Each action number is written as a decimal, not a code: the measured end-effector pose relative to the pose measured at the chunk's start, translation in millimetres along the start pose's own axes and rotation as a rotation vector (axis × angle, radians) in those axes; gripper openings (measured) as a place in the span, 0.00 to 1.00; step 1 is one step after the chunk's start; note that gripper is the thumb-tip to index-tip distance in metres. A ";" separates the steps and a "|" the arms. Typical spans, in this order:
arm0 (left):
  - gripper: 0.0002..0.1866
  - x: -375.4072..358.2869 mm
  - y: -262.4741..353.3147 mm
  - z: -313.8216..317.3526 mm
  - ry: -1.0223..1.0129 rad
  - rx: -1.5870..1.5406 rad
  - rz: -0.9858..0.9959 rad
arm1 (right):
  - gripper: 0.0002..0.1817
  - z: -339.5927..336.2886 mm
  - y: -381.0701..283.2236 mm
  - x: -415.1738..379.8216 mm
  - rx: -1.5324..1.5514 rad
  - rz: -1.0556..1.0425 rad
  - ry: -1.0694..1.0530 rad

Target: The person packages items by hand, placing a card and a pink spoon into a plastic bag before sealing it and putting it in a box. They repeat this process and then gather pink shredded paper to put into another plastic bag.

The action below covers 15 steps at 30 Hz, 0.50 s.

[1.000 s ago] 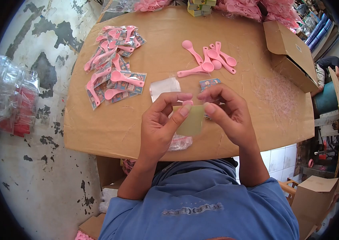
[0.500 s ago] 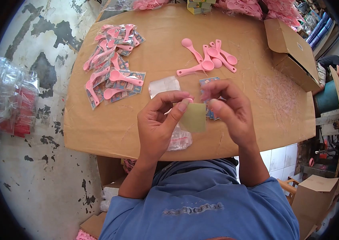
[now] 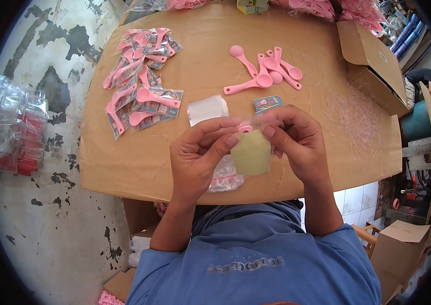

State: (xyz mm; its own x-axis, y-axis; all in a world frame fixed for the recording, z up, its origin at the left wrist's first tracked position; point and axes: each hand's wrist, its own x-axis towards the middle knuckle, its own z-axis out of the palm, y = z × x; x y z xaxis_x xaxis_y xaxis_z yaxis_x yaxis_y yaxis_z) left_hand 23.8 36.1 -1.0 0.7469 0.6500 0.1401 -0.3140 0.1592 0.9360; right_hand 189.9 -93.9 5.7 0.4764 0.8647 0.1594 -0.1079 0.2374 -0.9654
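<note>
Centre frame, the left hand and right hand pinch the top of a thin olive-green rectangular packet, a holed pink plastic handle end showing there; the step seems top-edge handling, next needing even tension.

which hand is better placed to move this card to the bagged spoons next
Probably the left hand: it holds the greenish card near its upper left corner, closer to the bagged spoons than the right hand.
</note>
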 end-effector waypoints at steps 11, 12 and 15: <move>0.06 -1.8 -6.4 -9.0 -0.134 -0.008 0.201 | 0.08 -12.8 2.3 4.3 -0.068 -0.216 -0.171; 0.06 -1.6 -5.8 -9.9 -0.149 -0.040 0.200 | 0.07 -13.3 -1.8 3.9 -0.080 -0.203 -0.177; 0.07 -6.5 -3.7 -8.1 -0.133 -0.011 0.169 | 0.04 -9.3 -4.2 0.8 -0.169 -0.180 -0.152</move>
State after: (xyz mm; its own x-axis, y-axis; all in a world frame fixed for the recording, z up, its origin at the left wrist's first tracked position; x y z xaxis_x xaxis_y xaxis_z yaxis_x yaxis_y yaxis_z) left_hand 15.3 37.3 -8.0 0.7536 0.5647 0.3363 -0.4470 0.0652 0.8922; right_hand 198.8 -98.4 8.0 0.3370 0.8748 0.3482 0.1198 0.3269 -0.9374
